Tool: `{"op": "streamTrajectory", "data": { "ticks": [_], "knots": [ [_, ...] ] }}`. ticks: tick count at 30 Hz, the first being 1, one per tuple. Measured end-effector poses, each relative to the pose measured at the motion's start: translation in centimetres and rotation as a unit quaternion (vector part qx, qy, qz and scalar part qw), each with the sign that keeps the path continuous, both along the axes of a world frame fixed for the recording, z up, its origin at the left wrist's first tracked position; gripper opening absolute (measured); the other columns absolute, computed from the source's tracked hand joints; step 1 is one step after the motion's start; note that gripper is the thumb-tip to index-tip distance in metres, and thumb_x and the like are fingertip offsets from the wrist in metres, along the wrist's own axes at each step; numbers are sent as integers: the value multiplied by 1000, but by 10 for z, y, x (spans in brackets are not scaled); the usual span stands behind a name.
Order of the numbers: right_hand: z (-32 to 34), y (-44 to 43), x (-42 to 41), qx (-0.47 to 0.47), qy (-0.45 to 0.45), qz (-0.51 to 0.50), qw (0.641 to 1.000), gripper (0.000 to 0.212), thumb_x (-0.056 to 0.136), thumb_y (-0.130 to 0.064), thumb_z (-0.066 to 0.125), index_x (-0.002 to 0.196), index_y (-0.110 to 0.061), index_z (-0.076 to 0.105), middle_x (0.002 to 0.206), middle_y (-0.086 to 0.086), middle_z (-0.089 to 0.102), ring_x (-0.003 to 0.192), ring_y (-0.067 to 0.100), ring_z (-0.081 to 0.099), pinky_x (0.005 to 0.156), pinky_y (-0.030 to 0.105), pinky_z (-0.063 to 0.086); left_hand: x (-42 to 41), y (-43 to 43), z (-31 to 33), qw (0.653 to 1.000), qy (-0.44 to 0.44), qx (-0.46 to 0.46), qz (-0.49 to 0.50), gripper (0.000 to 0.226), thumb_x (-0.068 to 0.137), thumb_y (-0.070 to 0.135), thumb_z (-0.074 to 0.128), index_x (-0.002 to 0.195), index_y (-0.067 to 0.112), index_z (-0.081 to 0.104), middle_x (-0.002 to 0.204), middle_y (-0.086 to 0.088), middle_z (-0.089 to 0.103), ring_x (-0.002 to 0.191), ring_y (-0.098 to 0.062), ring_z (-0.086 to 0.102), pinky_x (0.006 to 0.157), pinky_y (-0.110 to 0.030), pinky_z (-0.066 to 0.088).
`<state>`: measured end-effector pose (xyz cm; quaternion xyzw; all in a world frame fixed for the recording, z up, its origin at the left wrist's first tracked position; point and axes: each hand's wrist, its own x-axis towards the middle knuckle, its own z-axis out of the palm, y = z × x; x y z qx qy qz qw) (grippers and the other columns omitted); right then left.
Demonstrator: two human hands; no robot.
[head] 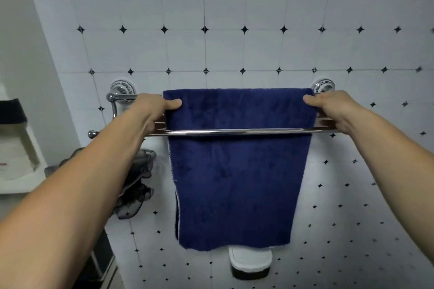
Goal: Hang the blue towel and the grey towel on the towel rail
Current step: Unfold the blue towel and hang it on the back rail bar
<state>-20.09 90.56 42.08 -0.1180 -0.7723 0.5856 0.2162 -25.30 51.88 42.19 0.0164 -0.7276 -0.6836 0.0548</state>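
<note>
The left hand (156, 107) pinches the upper left corner of the blue towel (237, 171), thumb on top of the cloth and the other fingers hidden beneath it. The right hand (328, 107) grips the upper right corner the same way. The hands sit well apart, one at each edge — a hold that keeps the fold stretched flat and lets both sides be evened out together.

The towel is draped over the back bar of the towel rail (234, 132), close to the tiled wall (234, 30), and its front flap hangs down behind the shiny front bar. Holding it at the fold rather than lower down seems meant to square it on the bar so it will not slide off to one side.

The blue towel looks hung or nearly so; the front bar is bare, probably left free for the second one. A crumpled grey towel (138, 185) lies below and left of the rail, partly hidden by the left forearm — what it rests on cannot be made out. It is not yet on the rail.
</note>
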Motion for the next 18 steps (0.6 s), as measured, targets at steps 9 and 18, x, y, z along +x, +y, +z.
{"op": "streamTrajectory", "data": {
  "ticks": [9, 18],
  "knots": [
    [-2, 17, 10, 149, -76, 45, 985, 28, 87, -18, 72, 91, 9, 70, 83, 13, 76, 73, 24, 63, 63, 30, 43, 3, -15, -5, 983, 30, -175, -50, 10, 76, 3, 78, 79, 10, 72, 67, -1, 72, 59, -17, 64, 45, -16, 44],
    [-1, 3, 0, 89, -37, 2, 995, 34, 84, -17, 73, 58, -17, 51, 56, -3, 64, 57, 17, 57, 66, 32, 42, -2, 2, -4, 991, 26, 118, -52, 5, 81, 16, 72, 84, 13, 69, 73, 0, 75, 56, -12, 70, 49, -22, 52]
  ]
}}
